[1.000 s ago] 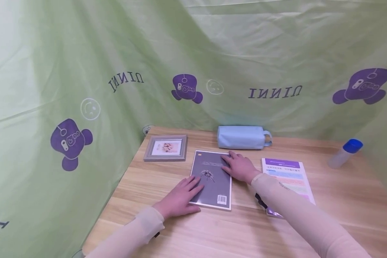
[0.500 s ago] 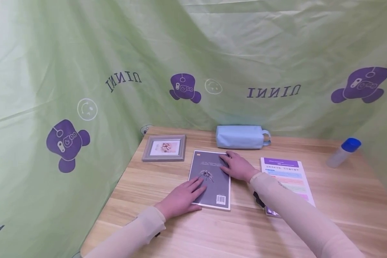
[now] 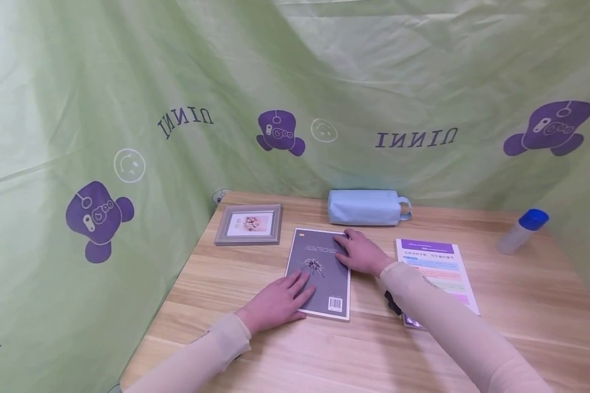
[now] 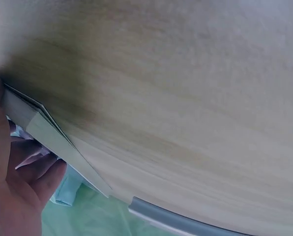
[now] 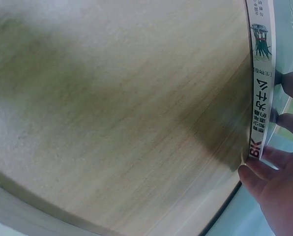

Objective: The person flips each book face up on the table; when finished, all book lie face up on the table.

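A grey book point(image 3: 319, 286) with a white border and barcode lies flat in mid-table in the head view. My left hand point(image 3: 275, 303) rests on its left side, fingers stretched over the cover and thumb by the near edge. From the right, my right hand point(image 3: 365, 252) lays its fingertips on the cover near the far right corner. The left wrist view shows the book's edge point(image 4: 58, 137) beside the fingers point(image 4: 50, 177). In the right wrist view, fingers point(image 5: 289, 123) lie over the book's printed spine point(image 5: 260, 93), with fingertips right at its end.
A picture frame point(image 3: 248, 225) lies at back left. Behind the book stands a light blue pencil case point(image 3: 364, 207). A purple-and-white booklet point(image 3: 432, 267) lies right, partly under my right sleeve. A blue-capped bottle point(image 3: 521, 232) leans at far right; a green curtain point(image 3: 354, 82) encloses the table.
My left hand has slid slightly right, its fingers reaching farther over the cover. The right hand stays at the book's far right corner. The head view has shifted slightly.
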`<state>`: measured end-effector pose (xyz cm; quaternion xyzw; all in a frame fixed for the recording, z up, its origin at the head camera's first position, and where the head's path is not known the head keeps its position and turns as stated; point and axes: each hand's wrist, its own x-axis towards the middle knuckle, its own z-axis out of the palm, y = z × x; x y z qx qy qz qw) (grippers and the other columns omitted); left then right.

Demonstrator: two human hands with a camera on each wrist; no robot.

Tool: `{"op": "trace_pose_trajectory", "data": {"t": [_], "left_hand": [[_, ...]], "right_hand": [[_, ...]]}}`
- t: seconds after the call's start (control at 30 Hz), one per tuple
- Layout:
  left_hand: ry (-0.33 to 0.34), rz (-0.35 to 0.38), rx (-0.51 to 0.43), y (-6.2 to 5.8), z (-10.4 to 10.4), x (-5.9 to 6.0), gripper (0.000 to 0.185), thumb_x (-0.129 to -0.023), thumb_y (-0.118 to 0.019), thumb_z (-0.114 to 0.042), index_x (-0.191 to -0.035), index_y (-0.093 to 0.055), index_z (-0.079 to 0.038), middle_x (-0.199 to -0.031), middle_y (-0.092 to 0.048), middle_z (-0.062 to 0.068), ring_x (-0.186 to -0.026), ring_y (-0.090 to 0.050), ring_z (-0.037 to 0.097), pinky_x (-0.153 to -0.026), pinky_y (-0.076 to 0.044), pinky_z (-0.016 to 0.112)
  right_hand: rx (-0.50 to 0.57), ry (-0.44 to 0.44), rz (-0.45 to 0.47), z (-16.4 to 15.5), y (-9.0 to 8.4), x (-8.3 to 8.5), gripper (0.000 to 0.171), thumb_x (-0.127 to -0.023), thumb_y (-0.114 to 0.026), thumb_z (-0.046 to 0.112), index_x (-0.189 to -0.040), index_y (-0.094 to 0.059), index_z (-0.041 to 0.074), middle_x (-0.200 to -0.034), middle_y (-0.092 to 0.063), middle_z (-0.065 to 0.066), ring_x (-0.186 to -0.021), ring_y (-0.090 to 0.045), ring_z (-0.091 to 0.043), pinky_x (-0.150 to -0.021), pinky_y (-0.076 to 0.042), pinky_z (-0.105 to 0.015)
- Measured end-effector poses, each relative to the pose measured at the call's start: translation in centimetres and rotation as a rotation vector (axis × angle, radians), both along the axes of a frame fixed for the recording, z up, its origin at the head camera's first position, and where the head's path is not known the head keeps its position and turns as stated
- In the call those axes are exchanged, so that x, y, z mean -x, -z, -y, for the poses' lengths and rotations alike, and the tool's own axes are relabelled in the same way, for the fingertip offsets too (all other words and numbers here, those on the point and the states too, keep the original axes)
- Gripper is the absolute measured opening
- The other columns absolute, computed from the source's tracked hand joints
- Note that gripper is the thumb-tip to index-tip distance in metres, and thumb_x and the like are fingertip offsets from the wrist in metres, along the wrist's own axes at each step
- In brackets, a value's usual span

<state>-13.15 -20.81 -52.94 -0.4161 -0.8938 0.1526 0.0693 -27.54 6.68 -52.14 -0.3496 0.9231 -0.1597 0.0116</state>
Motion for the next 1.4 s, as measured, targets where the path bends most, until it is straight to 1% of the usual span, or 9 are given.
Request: {"op": "trace_pose_trajectory", "data": {"t": [0.13,0.4,0.63,0.73,0.83,0.97,1.07,1.27,1.4], "left_hand": [[0.018,-0.025,0.036,-0.3,-0.2,-0.2,0.066,-0.108,-0.04,-0.059,-0.158,-0.049,-0.016,-0.159,-0.044,0.02,-0.145,-0.045,0.038,-0.108,-0.051,0.043],[0.068,-0.115,0.09,0.1,-0.2,-0.4,0.063,-0.109,-0.041,-0.055,-0.157,-0.05,-0.016,-0.155,-0.05,0.019,-0.139,-0.051,0.037,-0.098,-0.057,0.041],[0.129,-0.205,0.073,0.3,-0.3,-0.6,0.058,-0.108,-0.046,-0.051,-0.15,-0.057,-0.013,-0.146,-0.058,0.022,-0.13,-0.059,0.038,-0.091,-0.061,0.041],[0.135,-0.223,0.082,0.4,-0.4,-0.7,0.056,-0.109,-0.046,-0.048,-0.149,-0.058,-0.012,-0.145,-0.059,0.022,-0.128,-0.061,0.038,-0.089,-0.062,0.042],[0.151,-0.254,0.118,0.4,-0.4,-0.9,0.051,-0.11,-0.046,-0.042,-0.148,-0.059,-0.011,-0.143,-0.061,0.021,-0.125,-0.063,0.038,-0.085,-0.063,0.04],[0.175,-0.266,0.169,0.3,-0.5,-1.0,0.046,-0.111,-0.044,-0.033,-0.149,-0.058,-0.011,-0.142,-0.062,0.022,-0.122,-0.065,0.038,-0.081,-0.064,0.04],[0.179,-0.254,0.178,0.4,-0.4,-1.1,0.046,-0.112,-0.041,-0.03,-0.149,-0.057,-0.009,-0.142,-0.062,0.022,-0.123,-0.065,0.038,-0.082,-0.064,0.041],[0.19,-0.25,0.116,0.3,0.3,-0.9,0.045,-0.111,-0.039,-0.025,-0.149,-0.056,-0.006,-0.141,-0.062,0.021,-0.123,-0.065,0.037,-0.089,-0.062,0.043],[0.194,-0.229,0.069,0.3,0.7,-0.8,0.046,-0.112,-0.034,-0.023,-0.148,-0.055,-0.005,-0.141,-0.062,0.021,-0.124,-0.065,0.035,-0.091,-0.061,0.041]], "right_hand": [[0.001,0.0,-0.003,0.0,-0.2,-0.1,0.058,-0.1,-0.068,0.031,-0.147,-0.056,-0.001,-0.141,-0.051,-0.034,-0.127,-0.054,-0.049,-0.111,-0.043,-0.058],[-0.005,0.008,0.022,0.0,-0.3,-0.1,0.059,-0.1,-0.068,0.031,-0.148,-0.056,0.0,-0.144,-0.049,-0.034,-0.13,-0.052,-0.049,-0.112,-0.042,-0.058],[-0.016,0.023,0.061,-0.2,-0.4,0.0,0.061,-0.1,-0.069,0.034,-0.15,-0.055,0.003,-0.148,-0.047,-0.033,-0.134,-0.049,-0.048,-0.115,-0.04,-0.058],[-0.007,0.019,0.061,-0.5,-0.3,0.0,0.059,-0.1,-0.069,0.031,-0.15,-0.055,0.003,-0.148,-0.047,-0.033,-0.134,-0.049,-0.049,-0.114,-0.04,-0.059],[0.012,0.008,0.053,-0.8,-0.1,0.0,0.053,-0.101,-0.064,0.02,-0.151,-0.055,0.004,-0.148,-0.048,-0.032,-0.133,-0.049,-0.049,-0.114,-0.04,-0.059],[0.026,-0.006,0.038,-1.3,0.3,0.1,0.048,-0.102,-0.053,0.006,-0.15,-0.056,0.005,-0.147,-0.049,-0.032,-0.134,-0.049,-0.049,-0.116,-0.038,-0.059],[0.028,-0.022,0.03,-1.6,0.4,0.1,0.048,-0.102,-0.05,0.001,-0.15,-0.057,0.006,-0.148,-0.048,-0.033,-0.135,-0.048,-0.051,-0.116,-0.037,-0.06],[0.03,-0.049,0.026,-2.1,0.4,0.1,0.062,-0.091,-0.057,-0.01,-0.15,-0.057,0.008,-0.15,-0.046,-0.033,-0.136,-0.047,-0.052,-0.116,-0.036,-0.061],[0.049,-0.086,-0.024,-2.3,0.4,-0.1,0.061,-0.089,-0.061,-0.012,-0.147,-0.059,0.005,-0.146,-0.05,-0.035,-0.132,-0.051,-0.052,-0.114,-0.04,-0.061]]}}
